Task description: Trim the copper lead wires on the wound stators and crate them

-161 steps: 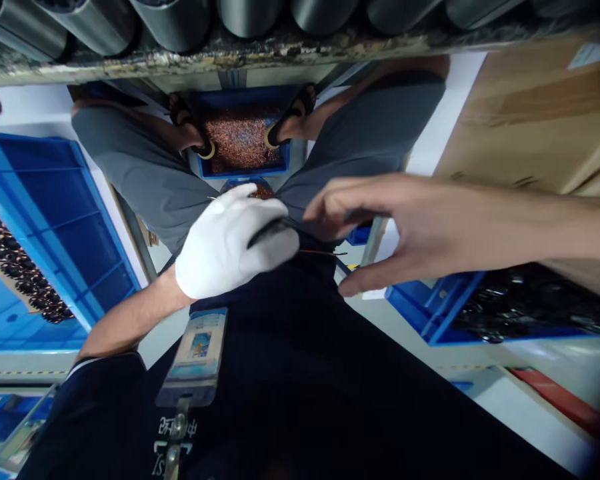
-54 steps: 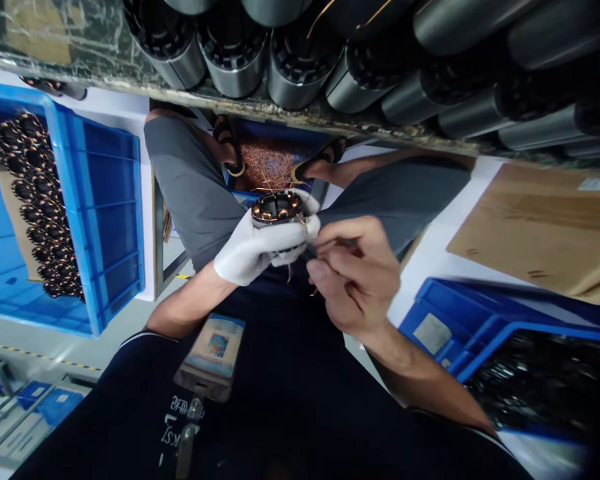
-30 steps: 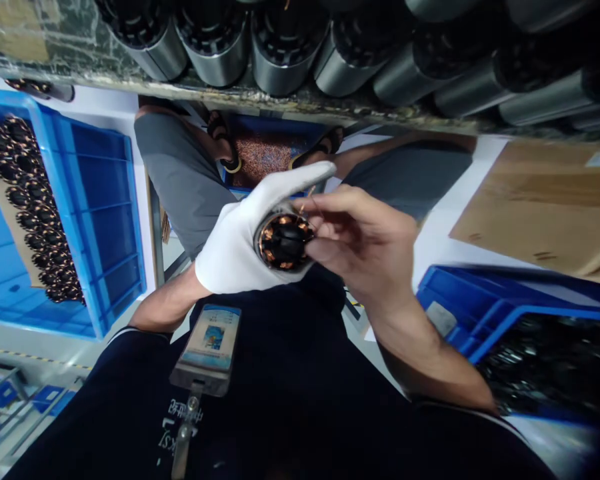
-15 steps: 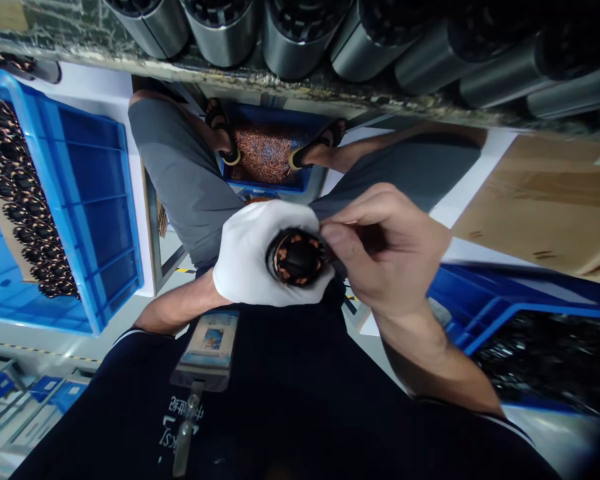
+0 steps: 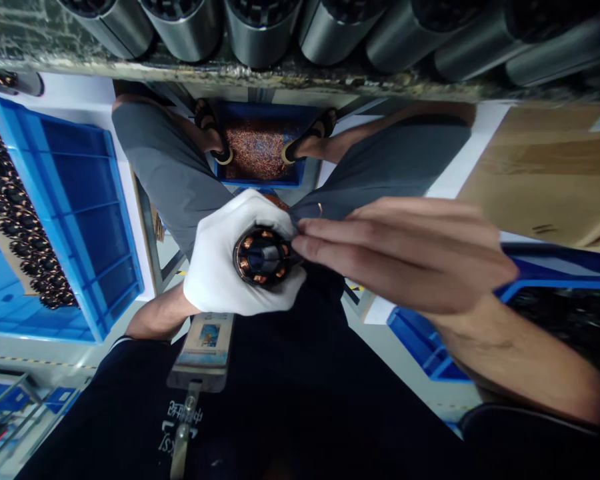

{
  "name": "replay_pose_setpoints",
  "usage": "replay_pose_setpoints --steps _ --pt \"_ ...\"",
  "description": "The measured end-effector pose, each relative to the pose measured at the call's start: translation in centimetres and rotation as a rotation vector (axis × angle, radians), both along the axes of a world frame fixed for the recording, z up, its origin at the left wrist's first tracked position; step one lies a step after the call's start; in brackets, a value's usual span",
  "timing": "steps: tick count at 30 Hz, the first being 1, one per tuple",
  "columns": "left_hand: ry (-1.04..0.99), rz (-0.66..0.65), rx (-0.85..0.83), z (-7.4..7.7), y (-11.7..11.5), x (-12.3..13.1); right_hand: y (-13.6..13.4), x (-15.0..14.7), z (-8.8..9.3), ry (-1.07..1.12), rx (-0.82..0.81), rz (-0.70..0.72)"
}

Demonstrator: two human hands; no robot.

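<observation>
My left hand (image 5: 214, 270), in a white glove, is wrapped round a small motor stator (image 5: 261, 256) with copper windings, its open end facing me. My bare right hand (image 5: 410, 257) reaches in from the right with its fingers straight and pressed together. Their tips touch the stator's right rim. The thumb is hidden, so I cannot see whether anything is pinched there. Both hands are above my lap, over dark clothing and grey shorts.
A blue bin of copper wire scraps (image 5: 260, 181) sits between my feet. A blue crate (image 5: 95, 200) on the left holds several dark wound stators (image 5: 10, 200). Another blue crate (image 5: 427, 347) is at the right, cardboard (image 5: 545, 167) beyond it. Metal cylinders (image 5: 260, 27) line the shelf ahead. A badge (image 5: 203, 347) hangs on my chest.
My right hand has stretched out from a curled pinch to straight fingers at the stator's rim. My left hand has shifted slightly left and kept hold of the stator.
</observation>
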State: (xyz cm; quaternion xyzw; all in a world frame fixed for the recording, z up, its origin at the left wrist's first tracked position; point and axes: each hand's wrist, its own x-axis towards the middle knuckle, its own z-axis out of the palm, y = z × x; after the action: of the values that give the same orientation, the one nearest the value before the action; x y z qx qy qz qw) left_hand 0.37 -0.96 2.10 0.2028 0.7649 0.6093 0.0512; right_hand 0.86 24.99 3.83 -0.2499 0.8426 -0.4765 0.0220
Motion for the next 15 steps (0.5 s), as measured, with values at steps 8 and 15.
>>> replay_pose_setpoints --steps 8,15 --pt "0.312 0.032 -0.535 -1.6 -0.8 1.3 -0.2 -0.2 -1.6 -0.008 0.225 0.131" --pt "0.357 -0.008 -0.308 -0.9 -1.1 0.8 -2.5 -1.0 0.7 -0.358 0.068 0.252"
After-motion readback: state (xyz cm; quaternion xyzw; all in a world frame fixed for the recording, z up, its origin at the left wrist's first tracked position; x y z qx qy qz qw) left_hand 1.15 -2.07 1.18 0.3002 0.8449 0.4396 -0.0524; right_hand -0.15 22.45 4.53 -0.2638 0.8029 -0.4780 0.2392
